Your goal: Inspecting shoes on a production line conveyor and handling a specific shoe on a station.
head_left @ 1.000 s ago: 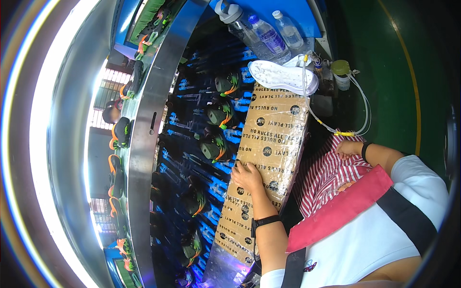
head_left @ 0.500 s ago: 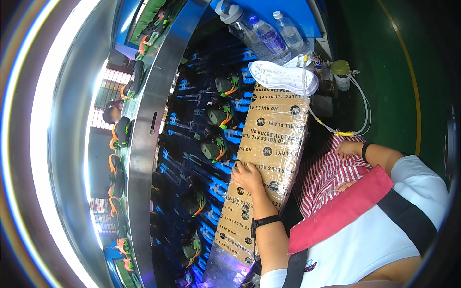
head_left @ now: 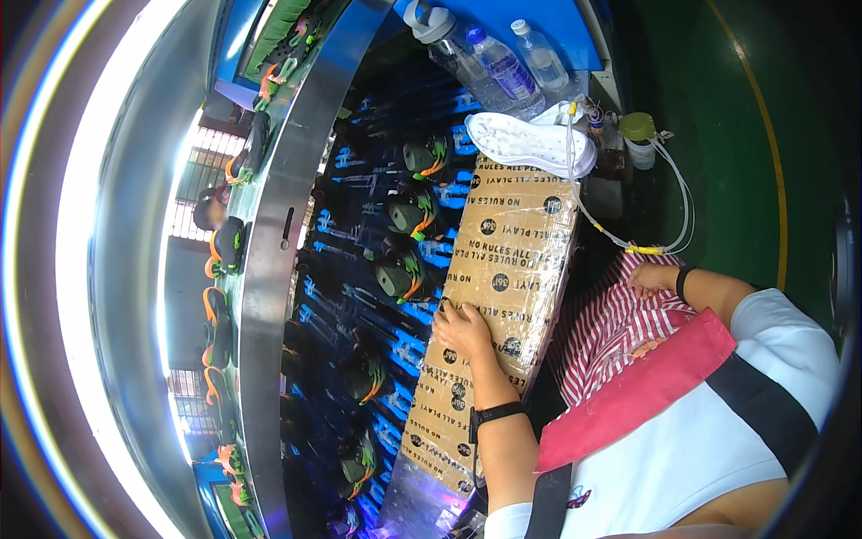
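The left hand (head_left: 462, 332) rests loosely spread at the left edge of the cardboard (head_left: 510, 238); right hand (head_left: 654, 279) well apart, grip unclear.

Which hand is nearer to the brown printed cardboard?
Left: the left hand rests on the cardboard; the right hand is off it, at the red-and-white striped cloth.

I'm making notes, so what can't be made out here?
Head view:
Left hand: palm, hidden by its own back.
Right hand: fingertips, hidden by its curled fingers; whether it grips the striped cloth is unclear.
Shaded shoe: far side, lost in shadow.
Far person: too small and blurred.
Left sleeve: cut off by the lower edge.
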Tool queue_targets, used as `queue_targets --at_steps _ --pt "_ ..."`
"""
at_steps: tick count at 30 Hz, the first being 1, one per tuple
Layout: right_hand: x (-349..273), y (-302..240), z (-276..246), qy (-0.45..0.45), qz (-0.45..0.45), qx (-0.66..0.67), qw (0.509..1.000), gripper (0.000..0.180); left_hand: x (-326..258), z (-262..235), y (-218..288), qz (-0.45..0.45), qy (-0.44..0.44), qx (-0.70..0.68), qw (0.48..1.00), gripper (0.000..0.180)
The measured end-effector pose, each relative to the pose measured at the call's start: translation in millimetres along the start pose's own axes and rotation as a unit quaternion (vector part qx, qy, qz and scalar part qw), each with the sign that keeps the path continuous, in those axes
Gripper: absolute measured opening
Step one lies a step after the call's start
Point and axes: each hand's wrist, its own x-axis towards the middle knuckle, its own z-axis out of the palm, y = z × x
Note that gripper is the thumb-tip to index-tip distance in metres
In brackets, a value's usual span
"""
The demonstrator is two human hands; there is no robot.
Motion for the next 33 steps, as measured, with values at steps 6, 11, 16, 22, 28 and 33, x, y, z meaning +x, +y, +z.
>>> queue_targets --at_steps 6,11,16,22,28,33 --pt "-5 -4 1 0.003 0.003 -0.002 1.0 0.017 1 6 -5 0.001 0.009 0.001 1.0 0.042" --pt "-11 -4 4 0.028 -0.006 -0.042 0.999 0.018 1 7 -3 0.007 0.005 -0.001 1.0 0.042" --pt "-14 -24 10 -0.011 -0.022 -0.035 0.999 0.02 -2 -2 -5 0.003 0.021 0.019 1.0 0.041" --pt "-7 -2 2 0.009 -0.011 -0.037 0.999 0.022 1 6 0 0.021 0.013 0.011 1.0 0.041" --pt "-7 -5 3 0.01 -0.016 -0.044 0.999 0.022 0 4 -2 0.014 0.02 0.011 1.0 0.041" --pt "-10 -7 2 0.007 -0.015 -0.059 0.998 0.022 0 4 -1 0.012 0.02 0.014 1.0 0.041"
